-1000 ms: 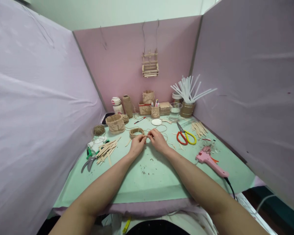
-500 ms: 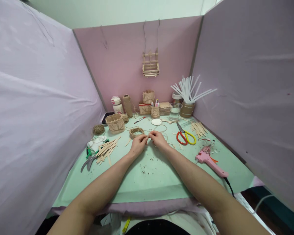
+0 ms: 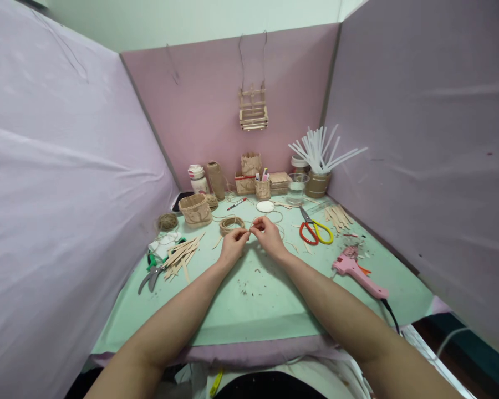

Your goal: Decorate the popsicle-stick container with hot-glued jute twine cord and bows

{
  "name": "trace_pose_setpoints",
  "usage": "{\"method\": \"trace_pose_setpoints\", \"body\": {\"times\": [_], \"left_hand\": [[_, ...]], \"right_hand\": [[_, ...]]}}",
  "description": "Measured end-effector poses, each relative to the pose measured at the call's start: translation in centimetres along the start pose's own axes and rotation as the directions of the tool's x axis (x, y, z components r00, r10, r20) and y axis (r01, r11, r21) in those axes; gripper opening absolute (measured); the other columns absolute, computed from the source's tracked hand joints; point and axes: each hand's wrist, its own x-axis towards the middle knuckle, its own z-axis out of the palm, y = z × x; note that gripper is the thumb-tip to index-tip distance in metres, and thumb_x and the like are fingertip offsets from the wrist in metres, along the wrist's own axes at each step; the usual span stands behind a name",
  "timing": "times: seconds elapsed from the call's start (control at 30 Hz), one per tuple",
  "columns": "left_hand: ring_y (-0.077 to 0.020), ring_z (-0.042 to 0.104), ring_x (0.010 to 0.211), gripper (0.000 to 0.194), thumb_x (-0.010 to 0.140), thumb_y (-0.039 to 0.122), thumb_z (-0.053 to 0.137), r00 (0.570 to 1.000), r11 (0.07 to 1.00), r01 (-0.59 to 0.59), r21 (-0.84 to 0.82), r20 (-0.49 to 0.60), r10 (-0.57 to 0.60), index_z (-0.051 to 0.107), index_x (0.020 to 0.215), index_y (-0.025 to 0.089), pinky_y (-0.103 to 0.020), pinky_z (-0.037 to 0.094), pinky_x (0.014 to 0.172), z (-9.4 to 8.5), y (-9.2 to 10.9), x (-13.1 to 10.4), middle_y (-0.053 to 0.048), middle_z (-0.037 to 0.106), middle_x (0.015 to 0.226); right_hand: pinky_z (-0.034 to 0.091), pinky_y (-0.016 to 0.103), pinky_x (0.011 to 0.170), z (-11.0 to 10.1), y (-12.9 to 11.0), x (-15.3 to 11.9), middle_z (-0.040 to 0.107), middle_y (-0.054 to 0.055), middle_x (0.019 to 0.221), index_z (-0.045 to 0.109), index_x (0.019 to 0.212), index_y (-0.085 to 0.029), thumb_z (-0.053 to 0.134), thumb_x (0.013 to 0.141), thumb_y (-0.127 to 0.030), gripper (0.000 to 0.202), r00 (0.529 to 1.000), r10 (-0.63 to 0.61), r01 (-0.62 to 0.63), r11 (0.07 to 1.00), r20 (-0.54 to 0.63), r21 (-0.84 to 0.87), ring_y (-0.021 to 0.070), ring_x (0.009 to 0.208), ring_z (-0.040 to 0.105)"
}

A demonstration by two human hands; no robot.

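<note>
My left hand (image 3: 233, 245) and my right hand (image 3: 268, 235) meet above the middle of the green-covered table (image 3: 249, 318). Both are closed in a pinch, their fingertips almost touching. Between them they grip thin brown twine, largely hidden by the fingers. A loose loop of this twine (image 3: 281, 223) curves on the table just beyond my right hand. Right behind my left fingers lies a coil of brown cord (image 3: 232, 223).
Scissors (image 3: 315, 228) and a pink glue gun (image 3: 361, 274) lie on the right. At left are wooden sticks (image 3: 182, 256), grey-bladed cutters (image 3: 150, 279), a small basket (image 3: 195, 210) and a twine ball (image 3: 167, 221). A water bowl (image 3: 296, 191) and glue sticks (image 3: 318, 149) stand behind.
My right hand has risen slightly and its fingers have shifted at the pinch. My left hand stays nearly in place. The whole view has tilted a little.
</note>
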Motion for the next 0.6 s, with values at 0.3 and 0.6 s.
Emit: {"method": "trace_pose_setpoints", "body": {"times": [0.3, 0.6], "left_hand": [[-0.0157, 0.055, 0.066, 0.021, 0.073, 0.035, 0.062, 0.998, 0.999, -0.003, -0.037, -0.063, 0.001, 0.068, 0.074, 0.015, -0.026, 0.043, 0.061, -0.10, -0.01, 0.06, -0.002, 0.065, 0.069], [-0.0160, 0.056, 0.069, 0.021, 0.074, 0.035, 0.062, 0.997, 0.998, -0.009, -0.065, -0.079, 0.004, 0.067, 0.076, 0.015, -0.027, 0.045, 0.066, 0.00, 0.17, -0.10, -0.003, 0.066, 0.072]], "right_hand": [[0.048, 0.032, 0.069, 0.15, 0.28, -0.07, 0.067, 0.001, 0.076, 0.055, 0.088, -0.022, 0.060, 0.073, -0.028, 0.017, 0.999, 0.033, -0.033, 0.999, 0.014, -0.001, 0.0178, 0.071, 0.064], [0.048, 0.031, 0.064, 0.20, 0.80, 0.39, 0.065, 0.000, 0.070, 0.052, 0.087, -0.021, 0.062, 0.069, -0.031, 0.023, 0.996, 0.093, -0.093, 0.995, 0.004, 0.045, 0.0173, 0.067, 0.062]]}}
